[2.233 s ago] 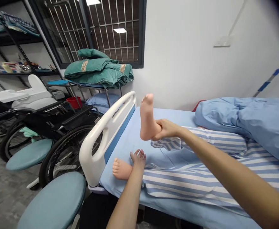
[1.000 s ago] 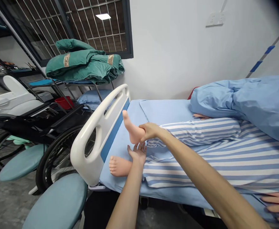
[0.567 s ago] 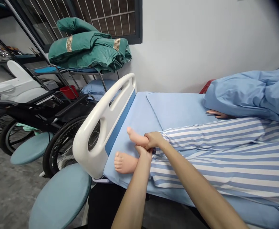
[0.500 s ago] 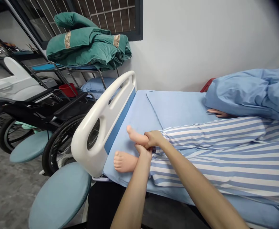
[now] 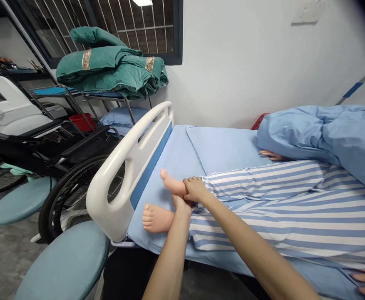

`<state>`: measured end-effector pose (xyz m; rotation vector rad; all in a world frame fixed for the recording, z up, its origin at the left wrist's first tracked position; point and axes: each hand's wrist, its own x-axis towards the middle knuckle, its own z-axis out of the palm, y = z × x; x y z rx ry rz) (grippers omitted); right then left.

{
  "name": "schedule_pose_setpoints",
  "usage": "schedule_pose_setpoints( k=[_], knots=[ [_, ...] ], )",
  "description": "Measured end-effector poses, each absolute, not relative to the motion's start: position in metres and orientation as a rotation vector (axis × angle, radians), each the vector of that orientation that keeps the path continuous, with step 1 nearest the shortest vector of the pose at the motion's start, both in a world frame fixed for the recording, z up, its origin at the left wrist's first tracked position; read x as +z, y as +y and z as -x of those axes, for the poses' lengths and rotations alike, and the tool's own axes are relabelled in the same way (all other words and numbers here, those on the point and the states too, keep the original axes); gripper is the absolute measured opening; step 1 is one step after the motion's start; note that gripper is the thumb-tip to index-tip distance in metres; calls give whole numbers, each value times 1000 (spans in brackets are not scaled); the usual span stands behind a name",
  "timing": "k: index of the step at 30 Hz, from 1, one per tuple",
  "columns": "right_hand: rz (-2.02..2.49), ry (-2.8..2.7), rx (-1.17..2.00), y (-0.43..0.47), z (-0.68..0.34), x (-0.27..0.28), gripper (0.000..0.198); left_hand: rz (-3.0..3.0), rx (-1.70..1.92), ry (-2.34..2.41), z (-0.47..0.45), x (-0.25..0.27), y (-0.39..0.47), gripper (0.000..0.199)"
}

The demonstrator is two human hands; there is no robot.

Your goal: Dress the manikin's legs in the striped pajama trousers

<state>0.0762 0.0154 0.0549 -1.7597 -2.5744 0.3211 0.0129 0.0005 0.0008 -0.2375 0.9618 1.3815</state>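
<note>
Right hand (image 5: pixel 196 189) curled over far foot (image 5: pixel 172 184), left hand (image 5: pixel 182 205) beneath, its grip hidden, strip of sheet (image 5: pixel 152 183) toward footboard (image 5: pixel 135 168)

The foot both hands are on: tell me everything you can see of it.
The foot is bare, pinkish and smooth, looking like soft plastic or rubber. Seen side-on, it has its big toe upward and towards the white bed end board; the other toes are hidden. The right hand clasps the ankle from above. The left hand is low by the heel, its fingers mostly hidden. A striped trouser leg starts behind the ankle. Whether the heel touches the sheet is hidden.
</note>
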Motion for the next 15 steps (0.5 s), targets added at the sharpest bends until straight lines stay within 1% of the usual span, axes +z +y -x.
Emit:
schedule_pose_setpoints(
  k=[2, 3, 5, 7, 11, 14, 15],
  knots=[
    [1702, -2383, 132, -5, -76, 52, 32, 195, 1374, 1005, -13, 6, -3, 36],
    [1663, -2301, 86, -15, -76, 49, 31, 169, 1379, 1023, -13, 9, -7, 29],
    [1562, -2193, 92, -36, -77, 45, 33, 98, 1423, 1027, -10, 17, -19, 20],
    [1456, -2139, 160, -54, -77, 42, 33, -35, 1490, 1004, -5, 27, -37, 20],
    [1332, -2135, 335, -78, -67, 45, 28, -405, 1540, 1000, 15, 43, -88, 30],
    [1334, -2177, 405, -89, -51, 49, 21, -489, 1499, 1174, 39, 37, -123, 27],
    [1325, -2201, 425, -93, -45, 50, 22, -469, 1505, 1240, 49, 31, -133, 25]
  ],
)
